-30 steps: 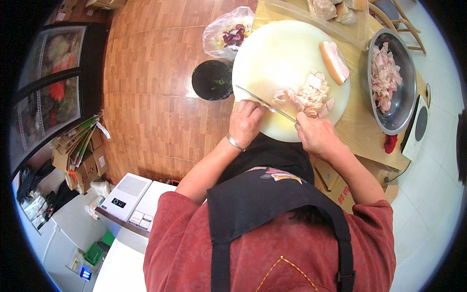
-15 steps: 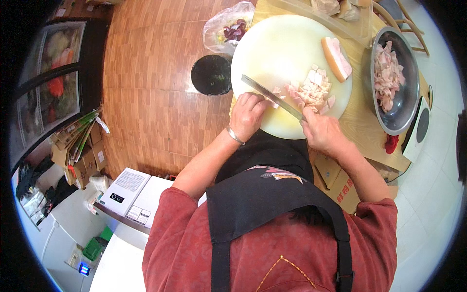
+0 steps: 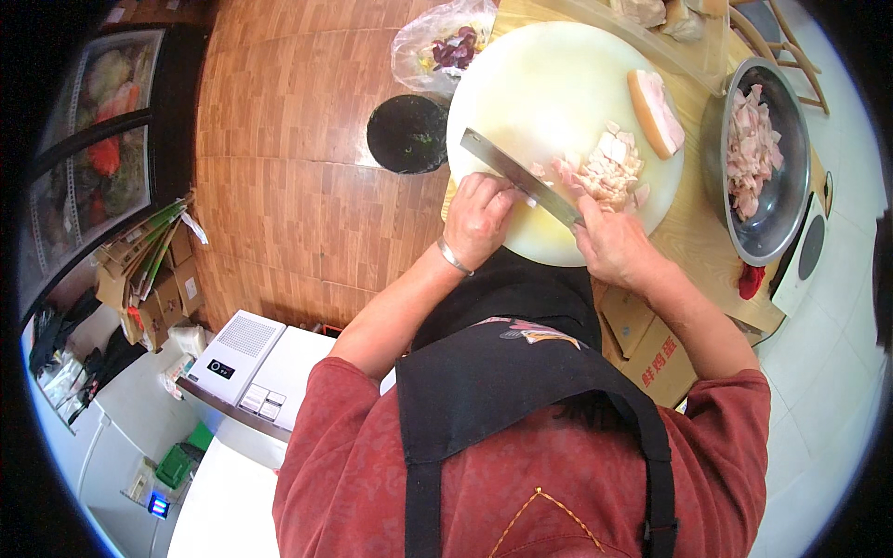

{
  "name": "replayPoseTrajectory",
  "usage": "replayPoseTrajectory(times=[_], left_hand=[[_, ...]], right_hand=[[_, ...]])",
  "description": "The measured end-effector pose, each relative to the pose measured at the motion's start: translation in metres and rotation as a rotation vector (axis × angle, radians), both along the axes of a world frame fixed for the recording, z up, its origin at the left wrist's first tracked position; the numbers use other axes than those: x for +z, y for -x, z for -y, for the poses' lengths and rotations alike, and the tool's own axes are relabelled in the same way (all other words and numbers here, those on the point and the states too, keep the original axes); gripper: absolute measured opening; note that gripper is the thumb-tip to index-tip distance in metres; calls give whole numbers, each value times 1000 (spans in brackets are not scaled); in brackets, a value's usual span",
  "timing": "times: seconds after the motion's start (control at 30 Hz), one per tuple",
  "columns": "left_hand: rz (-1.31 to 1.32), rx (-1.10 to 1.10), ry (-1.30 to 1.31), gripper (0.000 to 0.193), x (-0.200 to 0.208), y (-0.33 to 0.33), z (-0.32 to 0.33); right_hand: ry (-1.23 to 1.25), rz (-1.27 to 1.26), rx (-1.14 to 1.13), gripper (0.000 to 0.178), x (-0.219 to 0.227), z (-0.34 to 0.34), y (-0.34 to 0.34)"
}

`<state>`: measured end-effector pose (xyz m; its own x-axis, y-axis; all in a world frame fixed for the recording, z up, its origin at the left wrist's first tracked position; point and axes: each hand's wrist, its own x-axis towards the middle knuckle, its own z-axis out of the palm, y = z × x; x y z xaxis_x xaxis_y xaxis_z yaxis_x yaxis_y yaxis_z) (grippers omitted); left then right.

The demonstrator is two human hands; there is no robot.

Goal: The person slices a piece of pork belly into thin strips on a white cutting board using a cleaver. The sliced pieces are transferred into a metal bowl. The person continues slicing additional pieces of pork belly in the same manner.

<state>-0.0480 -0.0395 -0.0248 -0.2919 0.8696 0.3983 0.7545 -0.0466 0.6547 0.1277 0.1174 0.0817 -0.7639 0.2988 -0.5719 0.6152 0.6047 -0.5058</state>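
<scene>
My right hand (image 3: 611, 244) is closed round the handle of a kitchen knife (image 3: 521, 179); its blade slants up and left over a round white cutting board (image 3: 530, 74). At the board's near left edge, my left hand (image 3: 479, 216) has its fingers curled down beside the blade, on a small piece of pork mostly hidden under them. Sliced pale pork (image 3: 611, 172) lies heaped just beyond my right hand. Farther right on the board rests an uncut slab of pork (image 3: 657, 113) with its skin on.
A steel bowl (image 3: 786, 209) of cut pork stands at the right of the wooden table (image 3: 674, 228). Beyond the board is a clear plastic tub (image 3: 642, 33). A black bin (image 3: 406, 135) and a plastic bag of purple scraps (image 3: 454, 48) are to the board's left.
The knife blade has tilted, showing more of its flat side, and sits closer to my left fingers. Less of the pork by those fingers shows. The view has shifted slightly.
</scene>
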Motion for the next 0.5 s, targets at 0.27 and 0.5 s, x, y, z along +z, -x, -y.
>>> replayPoseTrajectory(times=[0.27,0.5], left_hand=[[32,-5,12,25,0,8,0],[80,82,43,26,23,23,7]], right_hand=[[-4,-42,-108,28,-29,18,12],[-85,-298,-209,21,-29,32,21]])
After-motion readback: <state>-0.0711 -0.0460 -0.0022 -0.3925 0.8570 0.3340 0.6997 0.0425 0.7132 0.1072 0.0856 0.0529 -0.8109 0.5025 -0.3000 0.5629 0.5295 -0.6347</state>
